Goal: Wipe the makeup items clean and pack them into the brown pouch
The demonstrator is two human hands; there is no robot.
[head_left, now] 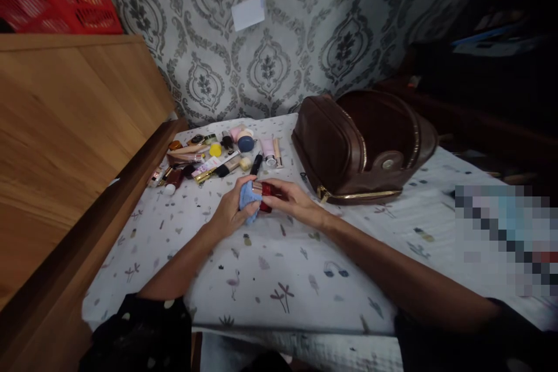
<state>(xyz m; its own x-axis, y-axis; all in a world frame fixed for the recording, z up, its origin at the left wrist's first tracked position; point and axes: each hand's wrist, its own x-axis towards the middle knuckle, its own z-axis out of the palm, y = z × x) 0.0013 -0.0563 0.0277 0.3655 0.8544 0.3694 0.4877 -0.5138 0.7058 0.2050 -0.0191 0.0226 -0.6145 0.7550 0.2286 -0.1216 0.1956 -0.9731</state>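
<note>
Two bare hands meet above a white patterned cloth (270,250). The left hand (229,209) grips a light blue rag (247,200), pressed against the shiny cap end of a small red container (266,190); the right hand (299,203) grasps the container's red body between thumb and fingers. The container is at the centre of the view, just in front of a black tube (257,164). Beyond and to the left lies a loose group of cosmetics, among them a yellow-topped item (215,149) and a dark blue round lid (246,143) (smaller pieces blur together). To the right sits a brown bag (326,142), its zip open. Grey patterned wallpaper (270,61) rises behind.
</note>
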